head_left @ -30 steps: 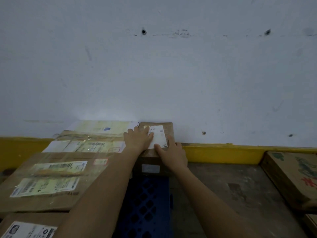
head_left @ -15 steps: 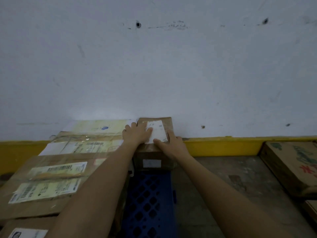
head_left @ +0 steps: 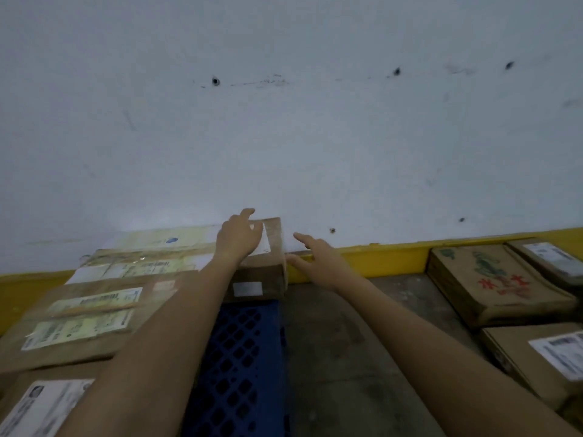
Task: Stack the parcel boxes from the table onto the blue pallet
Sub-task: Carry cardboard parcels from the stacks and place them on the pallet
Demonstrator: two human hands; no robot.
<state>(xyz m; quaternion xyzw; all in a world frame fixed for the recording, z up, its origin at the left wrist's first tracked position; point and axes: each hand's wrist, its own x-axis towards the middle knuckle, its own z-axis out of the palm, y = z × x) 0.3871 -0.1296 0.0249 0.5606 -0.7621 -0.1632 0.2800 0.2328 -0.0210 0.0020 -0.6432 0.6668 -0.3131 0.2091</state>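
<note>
A small brown parcel box (head_left: 265, 274) with a white label stands at the far end of the blue pallet (head_left: 239, 357), against the wall. My left hand (head_left: 238, 236) hovers over its top with fingers spread, holding nothing. My right hand (head_left: 318, 258) is off the box, just to its right, fingers apart and empty. Several flat labelled parcels (head_left: 94, 307) are stacked on the pallet's left side, next to the small box.
A white wall (head_left: 284, 137) with a yellow base strip (head_left: 378, 255) runs close behind the pallet. More brown boxes (head_left: 492, 279) lie at the right, one with red and green print. Bare grey concrete floor (head_left: 340, 357) lies between pallet and right boxes.
Both hands have lifted off the small box. The right hand moved right, clear of it. The view tilted and turned right, showing more boxes there.
</note>
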